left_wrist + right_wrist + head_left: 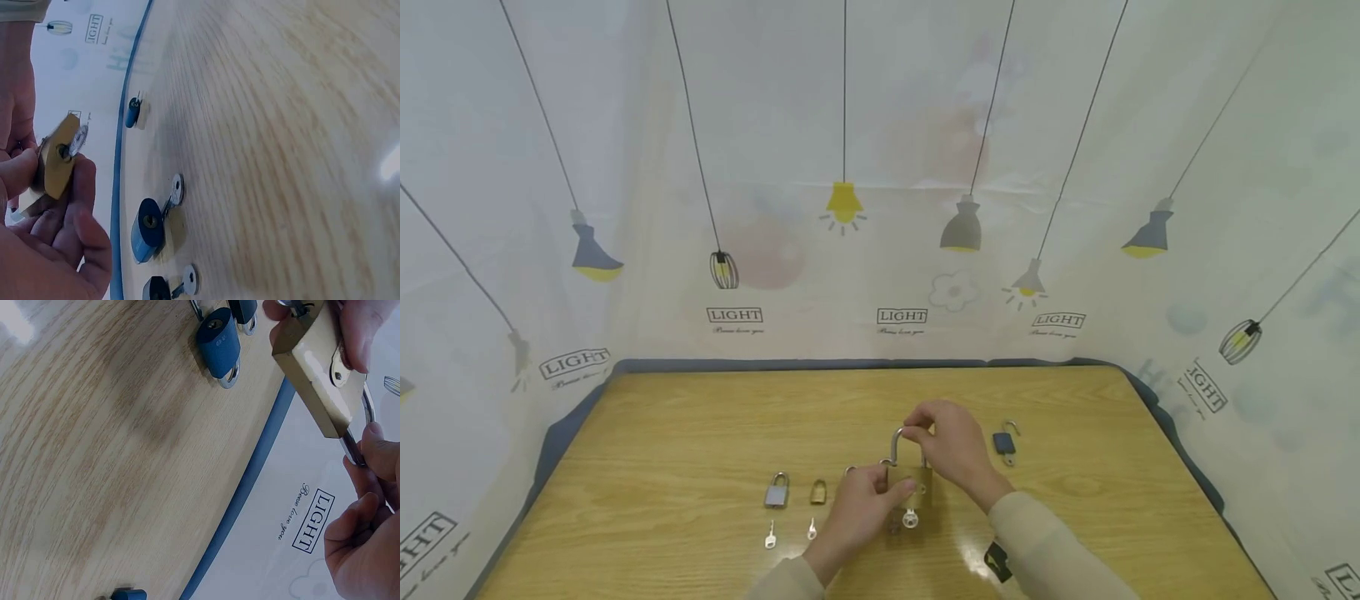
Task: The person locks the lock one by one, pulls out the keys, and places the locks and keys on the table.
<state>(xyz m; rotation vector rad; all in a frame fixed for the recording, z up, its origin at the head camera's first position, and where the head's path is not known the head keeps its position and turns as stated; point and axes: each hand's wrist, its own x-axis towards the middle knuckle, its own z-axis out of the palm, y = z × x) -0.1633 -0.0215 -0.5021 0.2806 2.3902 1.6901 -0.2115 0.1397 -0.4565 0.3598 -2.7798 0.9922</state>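
A large brass padlock [917,482] is held up over the table, tilted in the wrist views. My left hand [867,504] grips its body, thumb on the front face and fingers behind. With thumb and fingertips my right hand [953,442] pinches the steel shackle [895,446] at its top. A key [910,518] sticks out of the keyhole at the lock's bottom, also seen in the left wrist view. Behind the left hand, blue padlocks [147,230] stand on the table with keys [177,189] at them, mostly hidden in the head view.
On the wooden table [700,433], left of the hands, are a silver padlock [777,493] and a small brass padlock [817,493], each with a loose key before it. To the right lies a blue padlock [1003,442] with its shackle swung out. A black-and-yellow item [997,562] is partly under the right sleeve.
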